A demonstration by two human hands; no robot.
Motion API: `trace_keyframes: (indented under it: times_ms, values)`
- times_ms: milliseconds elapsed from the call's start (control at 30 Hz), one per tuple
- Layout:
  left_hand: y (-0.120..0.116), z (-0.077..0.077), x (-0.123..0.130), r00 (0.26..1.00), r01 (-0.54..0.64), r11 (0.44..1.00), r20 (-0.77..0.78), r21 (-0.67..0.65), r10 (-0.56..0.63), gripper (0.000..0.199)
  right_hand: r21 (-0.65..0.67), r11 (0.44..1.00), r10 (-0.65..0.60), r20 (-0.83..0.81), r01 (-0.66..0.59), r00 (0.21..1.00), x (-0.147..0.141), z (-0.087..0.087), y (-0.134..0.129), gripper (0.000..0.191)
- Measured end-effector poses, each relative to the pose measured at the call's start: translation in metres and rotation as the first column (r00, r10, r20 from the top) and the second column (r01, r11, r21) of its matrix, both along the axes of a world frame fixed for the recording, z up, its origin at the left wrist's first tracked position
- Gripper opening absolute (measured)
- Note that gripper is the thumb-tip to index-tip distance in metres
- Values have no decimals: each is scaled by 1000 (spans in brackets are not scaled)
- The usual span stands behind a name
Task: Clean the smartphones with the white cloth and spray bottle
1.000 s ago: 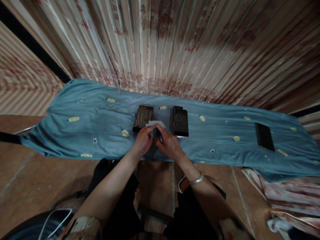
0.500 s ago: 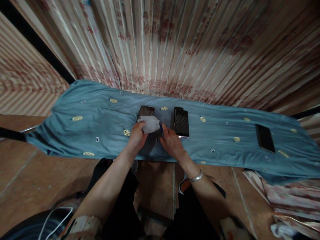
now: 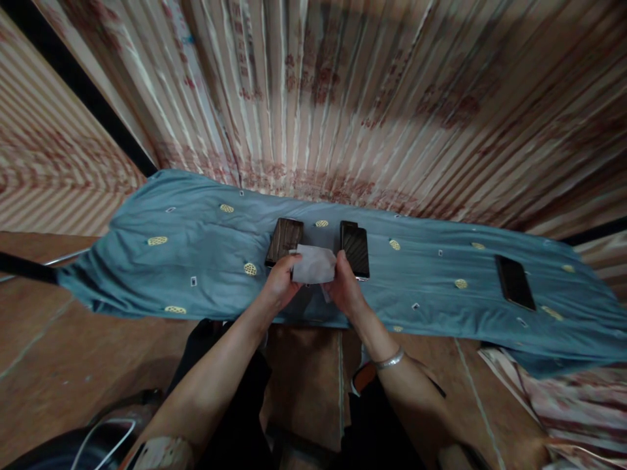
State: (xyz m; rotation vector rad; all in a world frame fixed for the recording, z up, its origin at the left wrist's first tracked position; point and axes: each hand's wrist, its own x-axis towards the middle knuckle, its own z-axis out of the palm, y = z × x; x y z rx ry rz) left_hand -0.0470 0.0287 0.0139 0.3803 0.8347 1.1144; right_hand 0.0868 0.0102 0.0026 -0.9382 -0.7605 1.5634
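Note:
A thin white sheet [image 3: 315, 264], tissue-like or cloth-like, is stretched between my two hands above the blue cloth [image 3: 210, 245]. My left hand [image 3: 283, 282] pinches its left edge, thumb on top. At the right edge my right hand [image 3: 344, 284] grips it with the thumb upward, and a pale flap hangs below those fingers. Just beyond my left hand lies a dark, shiny phone-like slab [image 3: 285, 236]. Beside my right fingers sits a black phone [image 3: 360, 248], overlapping another dark slab [image 3: 348, 225] behind it.
Farther right on the cloth lies another black phone [image 3: 514, 282]. A pleated, patterned curtain [image 3: 313, 117] hangs along the far edge. Black poles [image 3: 83, 85] stand at the left, and a white cable [image 3: 105, 444] loops over a dark round object at lower left.
My right hand, earlier near a small blue item at the sheet's edge, now grips the sheet itself. The sheet has shifted right and spread flatter between both hands. The blue item no longer shows.

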Motion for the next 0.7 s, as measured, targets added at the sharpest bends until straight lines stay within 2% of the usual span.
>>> trace_keyframes:
  times_ms: [100,200,267,333,400,467,500,567,633,700]
  values:
    - [-3,-2,3,999,33,997,-35,68,-31,11,-91,996,-4,-42,0,999,-4,-1,-6,51]
    - [-5,-3,5,996,63,985,-70,163,-52,12,-162,984,-81,-46,72,996,-3,-4,-8,41]
    - [-5,-3,5,993,72,973,-108,221,-49,21,-192,974,-136,-57,123,989,-1,-5,-7,34]
    - [-3,-4,2,983,65,962,-182,264,-17,33,-201,967,-172,-70,155,983,2,-4,-5,30]
    - [2,-8,-5,948,33,948,-312,316,71,43,-198,966,-187,-84,168,979,4,-3,-3,29]
    - [11,-14,-14,835,16,898,-500,439,230,47,-195,965,-197,-99,175,975,5,-2,-2,29]
    - [16,-19,-19,737,25,867,-595,498,320,49,-193,965,-202,-107,179,973,6,-2,-1,29]
    - [26,-28,-28,533,114,821,-732,559,424,56,-189,965,-208,-119,184,971,7,-3,1,29]
    - [34,-37,-36,386,192,802,-795,565,468,71,-187,965,-212,-124,187,969,7,-6,3,29]
    - [40,-44,-41,271,260,813,-847,521,457,83,-187,965,-211,-128,185,969,9,-7,5,27]
